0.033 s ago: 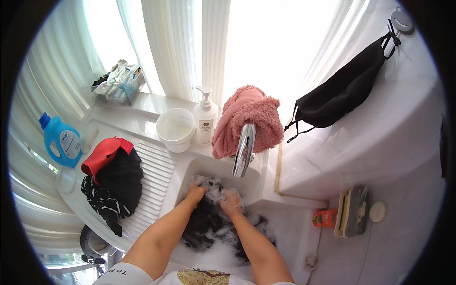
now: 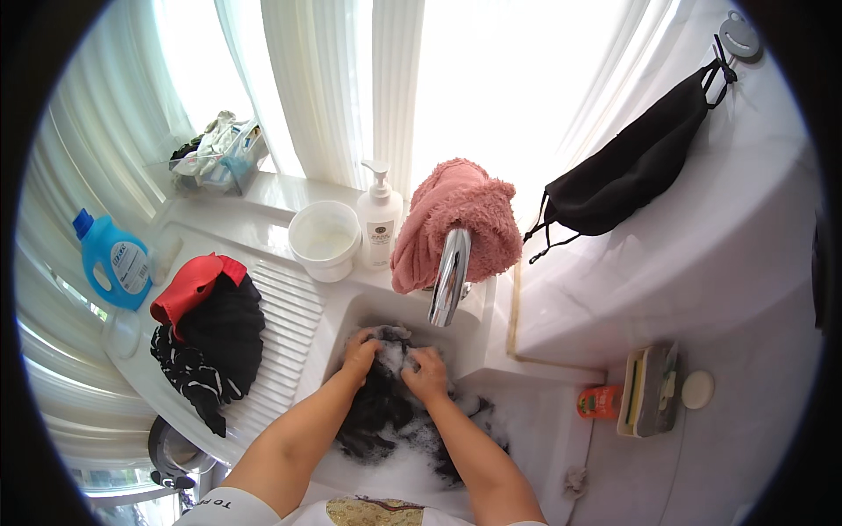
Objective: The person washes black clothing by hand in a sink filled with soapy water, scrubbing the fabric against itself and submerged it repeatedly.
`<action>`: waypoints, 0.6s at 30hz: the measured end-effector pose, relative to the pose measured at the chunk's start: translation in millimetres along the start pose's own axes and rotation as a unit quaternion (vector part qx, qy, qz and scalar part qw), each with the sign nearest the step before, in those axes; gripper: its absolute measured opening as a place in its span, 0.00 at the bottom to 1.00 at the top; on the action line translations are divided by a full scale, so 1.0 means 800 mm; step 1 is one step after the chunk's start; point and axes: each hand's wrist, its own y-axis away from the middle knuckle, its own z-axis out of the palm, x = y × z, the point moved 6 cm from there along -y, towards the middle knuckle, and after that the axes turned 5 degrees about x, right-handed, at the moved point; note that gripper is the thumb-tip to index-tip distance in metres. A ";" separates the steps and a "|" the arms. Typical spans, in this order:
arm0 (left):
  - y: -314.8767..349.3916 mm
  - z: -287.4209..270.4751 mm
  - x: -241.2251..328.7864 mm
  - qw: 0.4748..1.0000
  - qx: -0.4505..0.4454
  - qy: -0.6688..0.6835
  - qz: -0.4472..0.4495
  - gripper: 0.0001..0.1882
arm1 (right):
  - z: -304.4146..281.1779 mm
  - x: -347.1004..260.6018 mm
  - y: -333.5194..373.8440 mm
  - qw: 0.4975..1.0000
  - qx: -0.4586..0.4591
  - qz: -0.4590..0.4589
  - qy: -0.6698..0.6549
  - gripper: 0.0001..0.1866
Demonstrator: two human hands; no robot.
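Overexposed window [image 2: 504, 83]; dark, bent edges

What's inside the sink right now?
In the sink: dark cloth, gripped by the left hand and right hand, and white suds. Whatever lies beneath is covered and can't be seen.

Left forearm [image 2: 294, 431] and right forearm [image 2: 475, 451] converged from lower edge. Left hand [image 2: 360, 354] angled up-right, fingers curled. Right hand [image 2: 426, 375] angled up-left, just beside but apart, fingers bent in. Fingertips were partly hidden.
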 end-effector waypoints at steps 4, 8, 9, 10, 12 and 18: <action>0.033 0.000 0.009 0.850 -0.208 0.468 -0.125 0.26 | -0.054 -0.142 0.063 0.939 0.057 -0.324 -0.103 0.19; 0.111 -0.002 0.038 0.827 -0.297 0.441 -0.181 0.45 | -0.074 -0.152 0.081 0.937 0.150 -0.304 -0.089 0.34; 0.122 0.003 0.041 0.833 -0.303 0.431 -0.171 0.47 | -0.077 -0.146 0.081 0.948 0.180 -0.244 -0.101 0.36; 0.132 0.004 0.042 0.866 -0.291 0.367 -0.178 0.50 | -0.062 -0.129 0.081 0.962 0.191 -0.188 -0.059 0.38; 0.140 0.010 0.022 0.909 -0.217 0.276 -0.224 0.47 | -0.027 -0.106 0.093 0.972 0.178 -0.152 -0.036 0.35; 0.109 0.024 -0.069 0.950 -0.068 0.224 -0.205 0.31 | -0.035 -0.112 0.101 0.950 0.251 -0.185 0.017 0.13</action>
